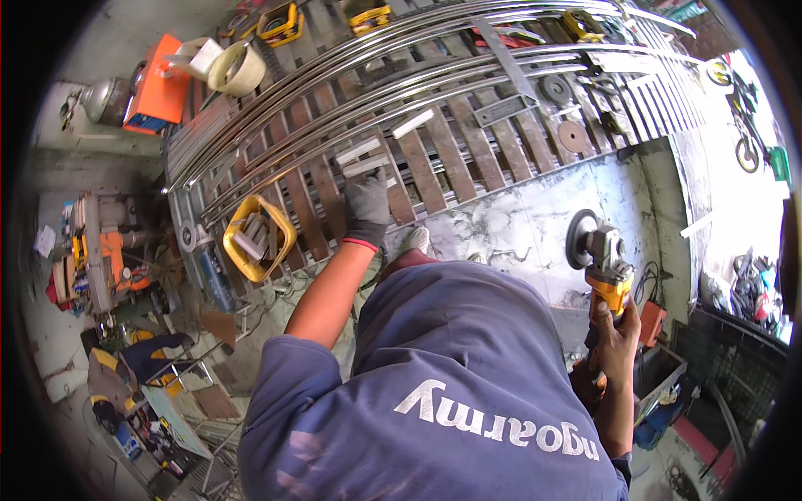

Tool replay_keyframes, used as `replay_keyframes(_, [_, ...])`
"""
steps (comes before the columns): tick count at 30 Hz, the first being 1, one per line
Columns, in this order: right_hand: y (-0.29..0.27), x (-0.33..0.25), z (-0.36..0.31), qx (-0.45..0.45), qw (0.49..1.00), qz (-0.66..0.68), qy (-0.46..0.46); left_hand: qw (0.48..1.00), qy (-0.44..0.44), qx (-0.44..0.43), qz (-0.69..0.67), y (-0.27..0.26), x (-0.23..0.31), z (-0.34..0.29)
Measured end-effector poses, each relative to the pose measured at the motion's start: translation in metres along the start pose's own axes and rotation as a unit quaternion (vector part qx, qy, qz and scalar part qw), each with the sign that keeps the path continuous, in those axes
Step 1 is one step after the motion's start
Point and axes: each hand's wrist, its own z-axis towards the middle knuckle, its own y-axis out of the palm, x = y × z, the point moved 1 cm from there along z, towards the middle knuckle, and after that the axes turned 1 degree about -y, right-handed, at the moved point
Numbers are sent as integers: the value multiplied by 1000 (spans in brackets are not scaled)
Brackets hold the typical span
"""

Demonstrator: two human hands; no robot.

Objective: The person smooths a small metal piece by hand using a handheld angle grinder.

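My left hand (367, 200), in a grey glove with a red-edged cuff, reaches to a slatted metal table. Its fingertips are at the near one of a few short pale metal bars (365, 164), fingers stretched out rather than wrapped around it. Another short bar (413, 123) lies apart on the slats to the right. Off to my right side, my bare right hand (616, 327) is closed around the body of a yellow and black angle grinder (612, 280). The grinder points away from me, its dark round disc (581, 239) clear of the table.
Long shiny metal tubes (334, 100) run along the slatted table (447, 167). A yellow container (288, 238) of metal offcuts stands at the table's near left. A flat round disc (572, 136) and a grey angle piece (501, 110) lie at right. An orange machine (154, 88) stands far left.
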Motion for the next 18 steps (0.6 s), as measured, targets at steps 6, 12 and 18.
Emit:
replay_keyframes(6, [0,-4,0,-5,997,-81,-18,859,-15,-9,-512,-86,-29,10])
replay_keyframes(12, [24,-28,12,-41,976,-210,-48,757,-1,-27,-653,-91,18,9])
replay_keyframes(18, [57,-35,30,-86,953,-285,-63,750,21,23,-661,-68,53,1])
